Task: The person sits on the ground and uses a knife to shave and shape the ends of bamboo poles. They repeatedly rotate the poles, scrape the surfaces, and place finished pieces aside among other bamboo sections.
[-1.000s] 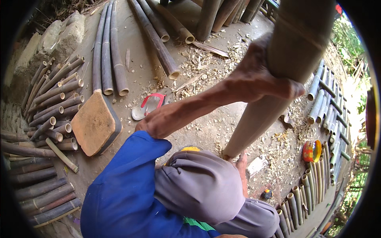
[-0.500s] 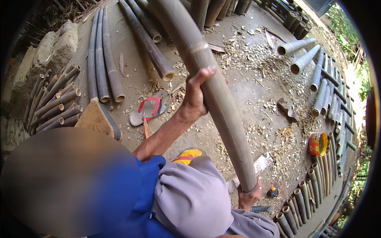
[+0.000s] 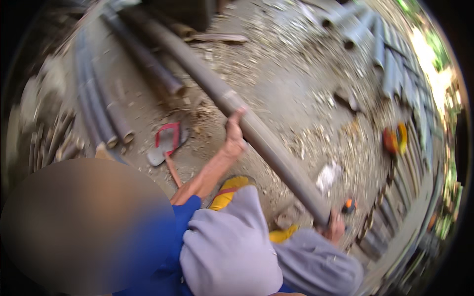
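Observation:
A long grey-brown bamboo pole (image 3: pixel 276 150) slants across the middle, from the far left down to the near right. My left hand (image 3: pixel 235 134) grips it near a node around mid-length, with the thumb along its upper side. At the pole's near end my right hand (image 3: pixel 336 227) is closed on it, beside my right knee; motion blurs its fingers. Close by that end lies a small orange and black object (image 3: pixel 350 204), seemingly a tape measure. Left of the pole, a grey sandal with a red strap (image 3: pixel 168 140) rests on the ground.
Bamboo poles (image 3: pixel 96 103) lie at the left, with shorter cut tubes stacked beyond. More tubes (image 3: pixel 390 64) line the right side, near a red and yellow container (image 3: pixel 395 139). Wood chips (image 3: pixel 237 74) litter the ground. My yellow-covered foot (image 3: pixel 229 192) is below the left forearm.
The pole has tipped from steep to more slanted, its near end moving right and slightly up in view with my right hand. Both hands keep their hold. The whole view has shifted and blurred.

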Demonstrator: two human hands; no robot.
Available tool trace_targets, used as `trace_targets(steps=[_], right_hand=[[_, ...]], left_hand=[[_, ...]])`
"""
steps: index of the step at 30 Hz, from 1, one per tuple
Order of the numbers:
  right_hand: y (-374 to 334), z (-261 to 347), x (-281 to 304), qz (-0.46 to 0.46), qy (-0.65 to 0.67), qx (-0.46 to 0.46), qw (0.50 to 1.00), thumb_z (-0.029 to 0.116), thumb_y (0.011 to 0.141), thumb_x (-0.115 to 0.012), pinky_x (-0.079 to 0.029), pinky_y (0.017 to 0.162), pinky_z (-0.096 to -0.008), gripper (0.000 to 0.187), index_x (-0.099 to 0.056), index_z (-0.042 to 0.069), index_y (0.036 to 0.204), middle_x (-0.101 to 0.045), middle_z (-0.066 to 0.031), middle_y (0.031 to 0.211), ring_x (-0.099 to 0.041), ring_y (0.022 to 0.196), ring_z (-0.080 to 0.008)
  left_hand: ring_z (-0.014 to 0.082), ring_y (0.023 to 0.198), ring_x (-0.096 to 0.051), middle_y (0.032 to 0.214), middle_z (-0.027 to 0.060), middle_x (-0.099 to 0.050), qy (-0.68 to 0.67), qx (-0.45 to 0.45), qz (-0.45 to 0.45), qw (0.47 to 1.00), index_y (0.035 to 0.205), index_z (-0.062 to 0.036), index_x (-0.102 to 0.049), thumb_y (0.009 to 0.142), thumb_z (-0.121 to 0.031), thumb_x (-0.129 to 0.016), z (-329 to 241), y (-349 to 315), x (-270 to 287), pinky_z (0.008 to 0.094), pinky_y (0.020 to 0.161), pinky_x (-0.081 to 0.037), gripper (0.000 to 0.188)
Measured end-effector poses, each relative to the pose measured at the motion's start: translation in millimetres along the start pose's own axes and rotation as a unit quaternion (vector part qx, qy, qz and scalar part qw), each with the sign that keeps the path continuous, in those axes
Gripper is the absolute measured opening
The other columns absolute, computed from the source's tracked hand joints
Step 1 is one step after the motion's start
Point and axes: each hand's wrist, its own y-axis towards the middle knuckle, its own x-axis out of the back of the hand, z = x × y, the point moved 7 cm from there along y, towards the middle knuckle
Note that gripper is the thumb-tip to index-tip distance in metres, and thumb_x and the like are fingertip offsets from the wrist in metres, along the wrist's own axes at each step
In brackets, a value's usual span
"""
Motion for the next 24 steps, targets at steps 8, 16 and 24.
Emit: trace_targets(steps=[8,16,24], right_hand=[[56,8,-28,0.003,0.013,-0.078,0.997,0.03,0.062,-0.078,-0.035,0.097,-0.0457,0.076,-0.049,0.009,0.129,-0.055,-0.0146,0.112,-0.049,0.109,-0.0333],[-92,43,-100,0.067,0.217,-0.38,0.897,0.041,0.067,-0.077,-0.043,0.089,-0.0512,0.09,-0.034,0.007,0.138,-0.051,-0.0245,0.116,-0.055,0.099,-0.0411],[-40,60,-143,0.008,0.351,-0.414,0.84,0.047,0.07,-0.074,-0.037,0.1,-0.0508,0.103,-0.018,0.0,0.143,-0.042,-0.0332,0.127,-0.044,0.116,-0.048]], left_hand=[[0.0287,0.107,-0.051,0.112,0.0077,-0.055,0.371,-0.27,0.016,0.888,0.121,-0.0033,-0.051,0.071,-0.011,-0.077,-43,-4,10,0.0411,0.099,-0.038,0.057],[0.0248,0.122,-0.043,0.126,0.0088,-0.048,0.829,-0.367,0.372,0.199,0.129,-0.0139,-0.049,0.055,-0.017,-0.081,61,-82,-72,0.0472,0.107,-0.025,0.08],[0.0246,0.098,-0.059,0.102,0.0074,-0.063,0.819,-0.385,0.401,0.143,0.113,-0.0115,-0.055,0.05,-0.013,-0.077,94,-42,-94,0.0394,0.087,-0.044,0.067]])
